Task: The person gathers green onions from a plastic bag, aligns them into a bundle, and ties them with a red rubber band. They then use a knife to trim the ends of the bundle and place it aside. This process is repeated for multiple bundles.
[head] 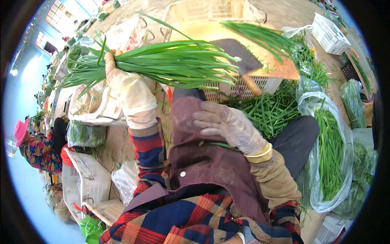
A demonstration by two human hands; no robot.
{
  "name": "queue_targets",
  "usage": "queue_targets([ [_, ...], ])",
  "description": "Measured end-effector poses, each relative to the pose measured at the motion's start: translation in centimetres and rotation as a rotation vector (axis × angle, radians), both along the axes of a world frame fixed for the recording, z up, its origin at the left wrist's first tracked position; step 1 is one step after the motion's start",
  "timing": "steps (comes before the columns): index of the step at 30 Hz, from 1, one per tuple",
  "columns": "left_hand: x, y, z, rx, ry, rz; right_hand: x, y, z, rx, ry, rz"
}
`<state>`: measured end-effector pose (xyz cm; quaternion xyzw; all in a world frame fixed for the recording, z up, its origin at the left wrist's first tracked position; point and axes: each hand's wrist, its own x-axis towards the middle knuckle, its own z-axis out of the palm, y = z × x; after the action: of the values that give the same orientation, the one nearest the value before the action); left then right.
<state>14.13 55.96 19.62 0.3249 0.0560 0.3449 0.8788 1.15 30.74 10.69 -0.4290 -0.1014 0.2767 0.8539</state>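
Observation:
My left hand (117,73), in a pale glove with bare fingertips showing, grips a bunch of long flat green leaves, likely garlic chives (170,62); their pale cut ends point right. My right hand (218,122), in a whitish glove, has its fingers spread over the maroon apron (195,158) and holds nothing. Beyond it a cleaver with a dark broad blade (237,55) and wooden handle (251,85) rests on a wooden board (283,68) laid over a plastic crate (271,85). More chives (259,33) lie on the board's far right part.
Loose green leaves (268,106) are heaped below the board. An open plastic bag of chives (330,152) stands at right. White crates (94,174) are at left, and another (330,33) is at upper right. A person in a pink hat (21,132) sits far left.

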Motion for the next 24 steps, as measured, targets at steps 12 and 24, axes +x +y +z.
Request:
queue_targets([
  [12,-10.1,-13.5,-2.9,1.092,-0.707,0.052,6.5,0.8,2.6,0.901,0.072,0.004],
  [24,-10.9,-15.8,-8.9,1.785,-1.167,-0.075,7.2,-6.0,0.0,0.561,0.029,0.058],
])
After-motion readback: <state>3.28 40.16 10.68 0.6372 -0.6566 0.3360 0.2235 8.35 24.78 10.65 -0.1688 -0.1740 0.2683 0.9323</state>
